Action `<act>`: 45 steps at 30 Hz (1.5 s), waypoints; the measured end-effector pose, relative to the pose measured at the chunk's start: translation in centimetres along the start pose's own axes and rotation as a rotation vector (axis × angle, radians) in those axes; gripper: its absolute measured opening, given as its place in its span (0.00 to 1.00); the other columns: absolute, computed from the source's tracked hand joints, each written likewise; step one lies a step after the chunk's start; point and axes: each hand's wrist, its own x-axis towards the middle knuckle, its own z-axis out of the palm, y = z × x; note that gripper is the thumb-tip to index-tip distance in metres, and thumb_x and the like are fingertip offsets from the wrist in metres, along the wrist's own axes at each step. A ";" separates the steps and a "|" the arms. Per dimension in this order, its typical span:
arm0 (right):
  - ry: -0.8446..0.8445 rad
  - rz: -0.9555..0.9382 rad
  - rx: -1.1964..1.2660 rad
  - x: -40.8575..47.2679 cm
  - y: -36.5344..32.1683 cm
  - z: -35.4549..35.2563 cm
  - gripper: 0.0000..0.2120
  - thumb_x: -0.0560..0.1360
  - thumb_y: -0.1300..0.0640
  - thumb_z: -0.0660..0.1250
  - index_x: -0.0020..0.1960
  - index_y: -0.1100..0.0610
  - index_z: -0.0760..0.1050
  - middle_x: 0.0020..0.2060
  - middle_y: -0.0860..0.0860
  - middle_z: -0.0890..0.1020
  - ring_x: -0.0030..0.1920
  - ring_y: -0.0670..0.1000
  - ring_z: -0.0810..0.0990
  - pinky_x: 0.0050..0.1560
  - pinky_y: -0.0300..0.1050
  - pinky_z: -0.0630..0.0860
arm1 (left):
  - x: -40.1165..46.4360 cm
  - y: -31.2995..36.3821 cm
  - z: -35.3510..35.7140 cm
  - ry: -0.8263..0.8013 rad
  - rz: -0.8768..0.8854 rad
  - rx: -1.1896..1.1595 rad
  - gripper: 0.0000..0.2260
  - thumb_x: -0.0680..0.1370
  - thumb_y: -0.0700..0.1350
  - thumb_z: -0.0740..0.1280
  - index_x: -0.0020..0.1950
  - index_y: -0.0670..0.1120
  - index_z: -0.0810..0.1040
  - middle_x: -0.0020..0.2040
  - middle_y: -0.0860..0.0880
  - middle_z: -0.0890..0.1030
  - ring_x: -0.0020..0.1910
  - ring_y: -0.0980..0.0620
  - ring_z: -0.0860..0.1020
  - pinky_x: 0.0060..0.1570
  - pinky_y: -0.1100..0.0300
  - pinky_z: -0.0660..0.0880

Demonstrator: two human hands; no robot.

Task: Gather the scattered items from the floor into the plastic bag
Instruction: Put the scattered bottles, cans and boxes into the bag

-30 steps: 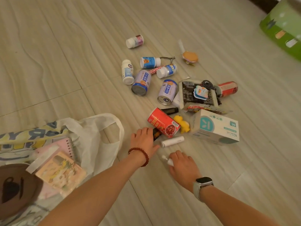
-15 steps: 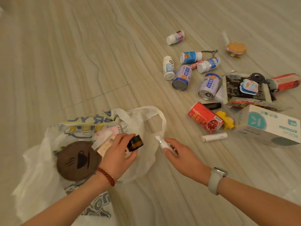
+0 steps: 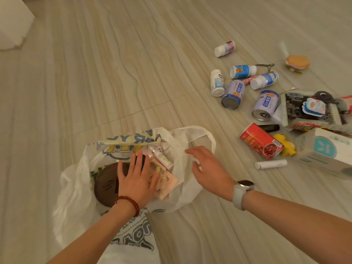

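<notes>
A white plastic bag [image 3: 76, 187] lies open on the floor at lower left. Inside it are a brown round item [image 3: 105, 184], a pink patterned notebook [image 3: 165, 178] and a small white spray bottle [image 3: 163, 159]. My left hand [image 3: 137, 178] is spread flat over the bag's contents, empty. My right hand [image 3: 207, 168] hovers at the bag's right rim, fingers apart, holding nothing. To the right on the floor lie a red can [image 3: 261, 141], a white tube [image 3: 270, 164], a yellow toy [image 3: 285, 144] and two blue-white cans [image 3: 233, 94].
Further right lie several small white bottles [image 3: 217, 82], a white-teal box [image 3: 325, 151], a dark patterned packet [image 3: 308, 109] with a sticker card, and an orange round pouch [image 3: 297, 61]. A white object [image 3: 13, 21] stands at the top-left corner.
My left hand has let go of the small dark jar into the bag and now lies flat. My right hand has released the white spray bottle, which now lies in the bag.
</notes>
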 end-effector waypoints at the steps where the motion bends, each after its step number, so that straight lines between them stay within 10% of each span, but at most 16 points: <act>1: 0.085 0.011 -0.023 -0.8 1.4 -1.2 0.19 0.74 0.65 0.57 0.65 0.58 0.68 0.61 0.55 0.72 0.61 0.54 0.71 0.59 0.47 0.71 | 0.3 0.3 0.3 0.009 0.001 -0.001 0.31 0.73 0.60 0.43 0.71 0.45 0.62 0.73 0.43 0.61 0.73 0.44 0.57 0.68 0.37 0.48; 6: 0.357 0.301 -0.337 -3.4 9.5 -6.7 0.23 0.71 0.62 0.65 0.65 0.64 0.67 0.59 0.64 0.73 0.59 0.65 0.71 0.59 0.59 0.69 | 2.5 3.4 -0.6 0.161 0.048 -0.062 0.26 0.73 0.56 0.49 0.66 0.47 0.68 0.71 0.41 0.65 0.72 0.42 0.57 0.66 0.42 0.43; 10: 0.252 0.549 -0.508 -3.2 13.1 -8.8 0.33 0.71 0.51 0.67 0.71 0.61 0.58 0.67 0.60 0.66 0.67 0.62 0.63 0.65 0.59 0.62 | 3.8 8.9 -1.6 0.265 0.262 -0.126 0.22 0.72 0.52 0.54 0.63 0.46 0.68 0.68 0.39 0.70 0.69 0.44 0.57 0.64 0.42 0.49; 19: 0.373 0.256 -0.090 -5.9 14.1 -9.0 0.18 0.71 0.55 0.58 0.59 0.61 0.72 0.54 0.58 0.75 0.56 0.51 0.71 0.55 0.36 0.65 | 5.9 17.7 -2.2 0.140 0.675 0.000 0.44 0.58 0.53 0.76 0.70 0.48 0.62 0.71 0.43 0.66 0.70 0.41 0.63 0.60 0.39 0.67; 25: 0.039 0.422 -0.475 -9.1 17.8 -8.3 0.25 0.70 0.61 0.66 0.66 0.57 0.67 0.60 0.58 0.74 0.62 0.61 0.71 0.56 0.54 0.70 | 9.5 21.8 -1.3 -0.136 0.791 0.245 0.39 0.73 0.46 0.65 0.74 0.51 0.41 0.76 0.46 0.50 0.75 0.44 0.41 0.69 0.38 0.41; 29: -0.054 0.438 -0.499 -9.2 17.5 -7.8 0.18 0.75 0.58 0.60 0.65 0.57 0.67 0.56 0.57 0.72 0.58 0.59 0.71 0.53 0.51 0.71 | 9.0 21.3 -0.5 -0.127 0.832 0.179 0.30 0.70 0.50 0.67 0.69 0.48 0.59 0.66 0.45 0.69 0.70 0.45 0.62 0.71 0.44 0.47; 37: 0.169 0.403 -0.048 -6.5 10.9 -7.0 0.13 0.74 0.59 0.63 0.59 0.58 0.73 0.46 0.54 0.73 0.48 0.56 0.75 0.43 0.41 0.65 | 3.5 14.6 -5.3 -0.080 0.446 -0.421 0.40 0.59 0.68 0.64 0.68 0.53 0.62 0.59 0.51 0.74 0.56 0.51 0.74 0.56 0.59 0.70; 45: -0.038 0.076 0.050 -0.7 0.0 -0.2 0.12 0.74 0.55 0.63 0.55 0.59 0.74 0.44 0.55 0.76 0.44 0.52 0.73 0.43 0.44 0.68 | -0.4 1.0 -5.4 0.035 -0.270 -0.577 0.37 0.62 0.62 0.72 0.66 0.53 0.63 0.59 0.46 0.76 0.54 0.46 0.76 0.54 0.51 0.75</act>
